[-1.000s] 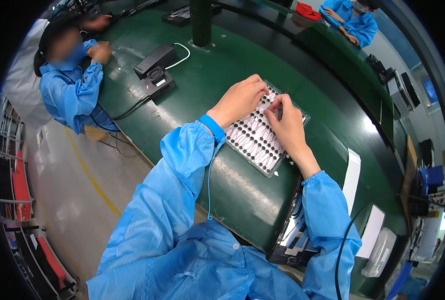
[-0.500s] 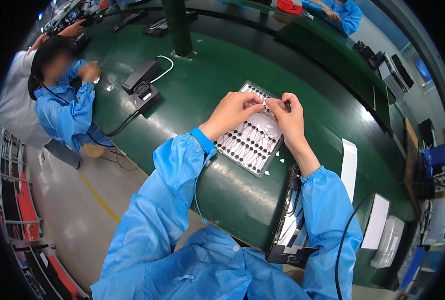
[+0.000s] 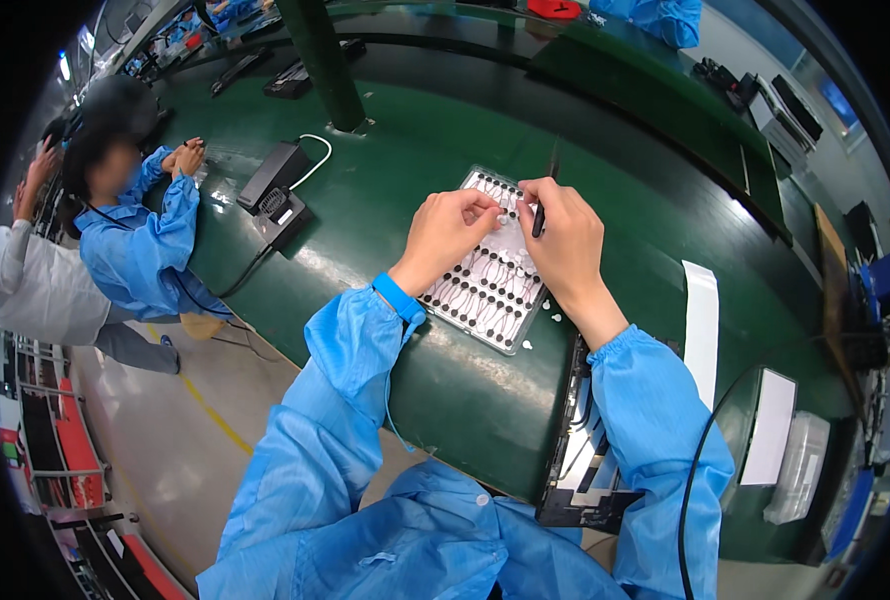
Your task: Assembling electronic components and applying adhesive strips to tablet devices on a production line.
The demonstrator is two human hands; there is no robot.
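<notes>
A clear tray point(image 3: 508, 349) lies on the green bench in front of me, filled with rows of small round black parts on thin wires. Over its far half, my left hand point(image 3: 443, 235) pinches thumb and fingertips together; whatever sits between them is too small to make out. Close beside it, my right hand point(image 3: 571, 240) is closed around a slim black tool point(image 3: 538, 220), whose kind I cannot tell. Small white pieces point(image 3: 527, 345) are scattered by the tray's right edge. A blue band point(image 3: 398, 297) circles my left wrist.
An opened black device point(image 3: 590, 490) lies by my right forearm. A white strip point(image 3: 700, 325) and a clear plastic package point(image 3: 797, 470) are farther right. A black power unit point(image 3: 283, 215) with cables stands left of the tray, near a green post point(image 3: 325, 75). Co-workers stand at left.
The right hand has turned over, so its back now shows and the black tool stands more upright. The left hand keeps its pinch over the tray. The whole view has shifted slightly.
</notes>
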